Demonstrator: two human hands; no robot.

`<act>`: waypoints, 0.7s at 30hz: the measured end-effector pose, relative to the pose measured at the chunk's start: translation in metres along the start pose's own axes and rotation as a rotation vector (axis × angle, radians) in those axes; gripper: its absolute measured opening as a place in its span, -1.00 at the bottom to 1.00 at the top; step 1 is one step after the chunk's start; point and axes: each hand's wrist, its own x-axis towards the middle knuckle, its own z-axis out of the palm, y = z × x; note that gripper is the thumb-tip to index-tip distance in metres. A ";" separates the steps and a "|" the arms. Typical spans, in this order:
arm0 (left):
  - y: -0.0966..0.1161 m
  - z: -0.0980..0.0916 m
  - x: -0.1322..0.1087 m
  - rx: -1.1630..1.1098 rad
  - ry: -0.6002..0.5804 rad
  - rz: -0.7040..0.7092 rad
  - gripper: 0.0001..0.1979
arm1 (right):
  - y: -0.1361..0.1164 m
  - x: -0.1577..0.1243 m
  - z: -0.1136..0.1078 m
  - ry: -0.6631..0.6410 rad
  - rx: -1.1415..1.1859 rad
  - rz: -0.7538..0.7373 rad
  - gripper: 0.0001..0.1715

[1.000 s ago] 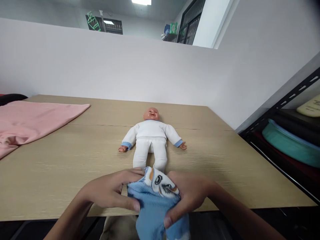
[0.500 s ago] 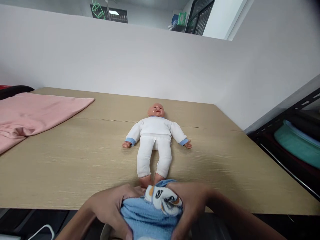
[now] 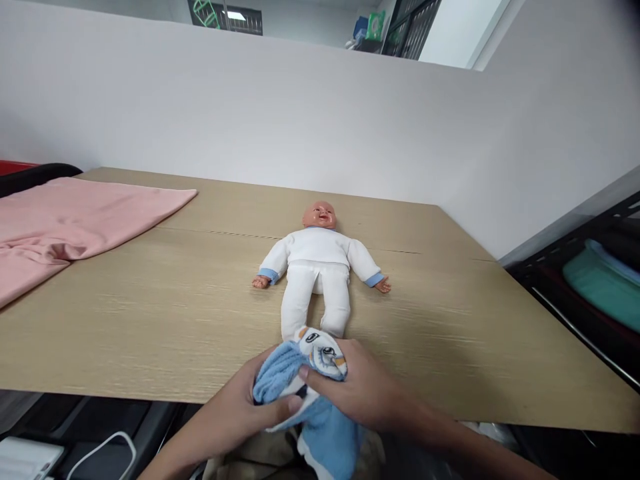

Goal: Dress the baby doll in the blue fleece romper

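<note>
Both my hands hold a blue-and-white terry garment [image 3: 330,427] with an animal face and orange patches on it. My left hand [image 3: 257,393] grips the gathered blue cloth on the left, its thumb across the front. On the right, my right hand [image 3: 357,383] wraps the face part, thumb pressed on the fabric. The lower part of the garment hangs below the table edge. Just beyond my hands a baby doll [image 3: 317,250] lies on its back in a white outfit with blue cuffs. Its feet are hidden behind the garment and my hands.
A pink cloth [image 3: 95,213] lies on the left of the wooden table [image 3: 150,320]. To the right stands a black rack [image 3: 545,300] with a teal item [image 3: 600,287]. A white cable [image 3: 117,437] and a white box [image 3: 30,459] sit below the table at left.
My hands have brought the garment slightly up and bunched it differently. Its face part now stands higher, in front of the doll's lower legs, and its lower end hangs down.
</note>
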 end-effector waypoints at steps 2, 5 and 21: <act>0.001 0.007 0.002 0.049 0.035 -0.033 -0.35 | -0.006 -0.001 0.005 0.054 -0.160 0.019 -0.83; -0.004 0.013 0.003 0.132 0.082 -0.111 -0.56 | -0.016 -0.003 0.005 0.000 -0.348 0.019 -0.92; -0.022 0.011 0.012 0.555 0.309 0.159 -0.64 | -0.006 0.005 0.011 -0.040 -0.718 0.154 -0.57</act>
